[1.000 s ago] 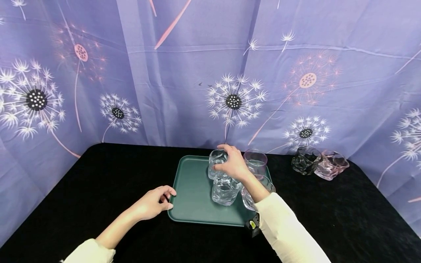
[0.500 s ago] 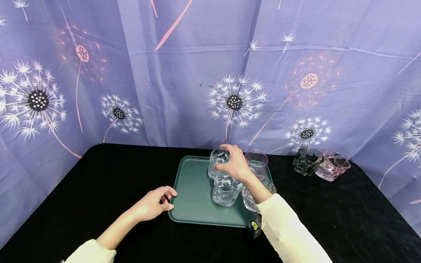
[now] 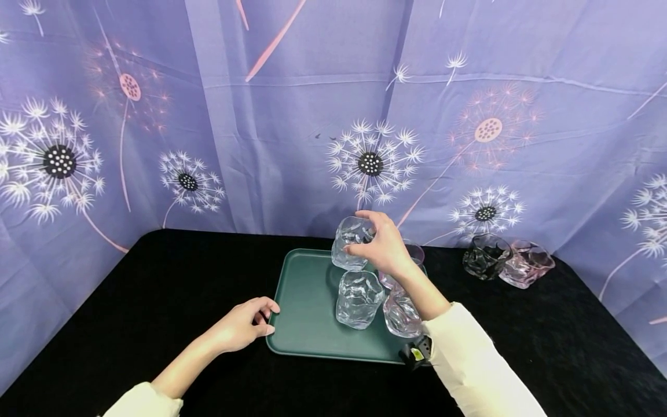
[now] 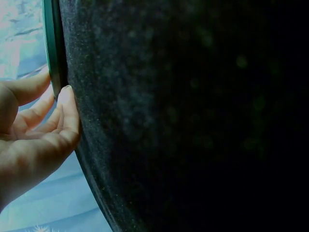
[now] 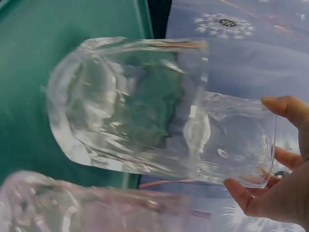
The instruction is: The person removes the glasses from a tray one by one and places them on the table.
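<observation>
In the head view my right hand [image 3: 383, 243] grips a clear wavy glass [image 3: 350, 246] near its rim, thumb on one side and fingers on the other. That glass is raised over the back edge of the green tray [image 3: 307, 336]. Another clear glass [image 3: 358, 301] stands on the tray in front of it. Two pinkish glasses, a near one [image 3: 402, 315] and a far one [image 3: 415, 252], are partly hidden by my right arm. My left hand [image 3: 242, 324] holds the tray's left rim, its fingertips [image 4: 67, 94] at the edge in the left wrist view.
A dark grey glass [image 3: 484, 258] and a pink glass [image 3: 526, 263] stand side by side at the back right of the black tabletop [image 3: 521, 347]. A purple dandelion-print curtain [image 3: 292, 145] hangs close behind the table.
My right hand has lifted the back clear glass upward from the tray, slightly to the right. The near clear glass now shows more fully. My left hand has stayed at the tray's rim.
</observation>
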### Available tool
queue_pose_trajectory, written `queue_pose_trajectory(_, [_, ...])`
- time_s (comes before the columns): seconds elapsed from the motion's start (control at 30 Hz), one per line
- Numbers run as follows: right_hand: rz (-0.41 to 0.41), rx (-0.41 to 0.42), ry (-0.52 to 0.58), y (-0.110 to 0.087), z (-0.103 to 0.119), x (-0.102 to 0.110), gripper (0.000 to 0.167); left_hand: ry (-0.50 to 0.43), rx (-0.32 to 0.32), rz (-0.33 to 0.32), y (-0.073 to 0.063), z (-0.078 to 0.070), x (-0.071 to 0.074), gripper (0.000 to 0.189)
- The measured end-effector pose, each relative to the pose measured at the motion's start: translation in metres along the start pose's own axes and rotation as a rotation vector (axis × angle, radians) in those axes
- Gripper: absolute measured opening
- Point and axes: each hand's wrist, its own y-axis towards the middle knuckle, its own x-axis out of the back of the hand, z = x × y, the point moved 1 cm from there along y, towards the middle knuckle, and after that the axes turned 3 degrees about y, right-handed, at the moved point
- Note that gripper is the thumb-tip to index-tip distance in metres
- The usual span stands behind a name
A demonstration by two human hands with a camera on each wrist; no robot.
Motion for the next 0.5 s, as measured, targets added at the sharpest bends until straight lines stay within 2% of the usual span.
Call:
queue_pose_trajectory(0.23, [0.005,0.001,0.009,-0.004,0.008,0.02,0.07,0.011,0.001,-0.004,0.0,0.0,0.0,0.025])
queue_pose_trajectory(0.5, [0.033,-0.01,-0.023,-0.012,0.006,0.037,0.07,0.013,0.002,-0.007,0.0,0.0,-0.001,0.025])
